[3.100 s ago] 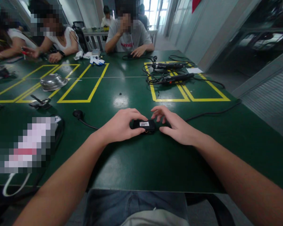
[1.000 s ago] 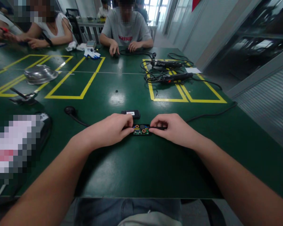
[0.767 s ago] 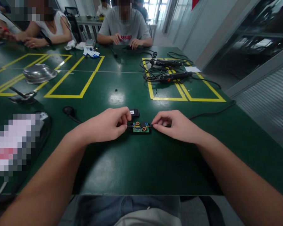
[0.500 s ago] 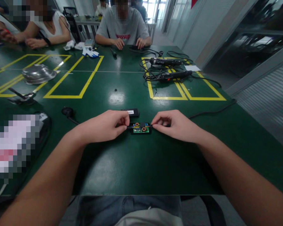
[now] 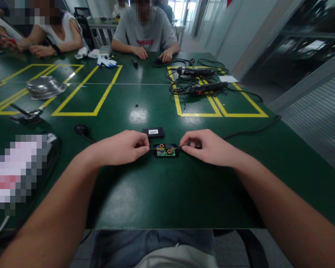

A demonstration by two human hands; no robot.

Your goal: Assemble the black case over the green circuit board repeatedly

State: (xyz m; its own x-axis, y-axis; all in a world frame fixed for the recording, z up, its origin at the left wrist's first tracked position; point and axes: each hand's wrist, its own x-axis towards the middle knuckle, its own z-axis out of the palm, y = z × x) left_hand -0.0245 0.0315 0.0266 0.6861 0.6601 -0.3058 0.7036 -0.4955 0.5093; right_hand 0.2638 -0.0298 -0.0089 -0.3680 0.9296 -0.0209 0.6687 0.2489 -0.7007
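Observation:
A small green circuit board (image 5: 162, 152) with two copper coils lies in an open black case half (image 5: 166, 156) on the table. A black cable leaves the case at each end. On its left side, my left hand (image 5: 128, 147) pinches the cable (image 5: 152, 149) between thumb and fingertips. My right hand (image 5: 208, 147) pinches the cable (image 5: 180, 148) at the right end in the same way. Just behind the board lies the ribbed black cover (image 5: 153, 132) with a white label, touched by neither hand.
A black plug (image 5: 81, 129) lies left of my left forearm, and a blurred-out device (image 5: 16, 167) sits at the left edge. Farther back are a metal bowl (image 5: 46, 88), black corded tools (image 5: 206, 88) and gloves (image 5: 106, 61). A person (image 5: 145, 33) sits opposite.
My left hand has shifted slightly left, away from the case, so more of the black cover shows. My right hand has barely moved. The person opposite has shifted a hand.

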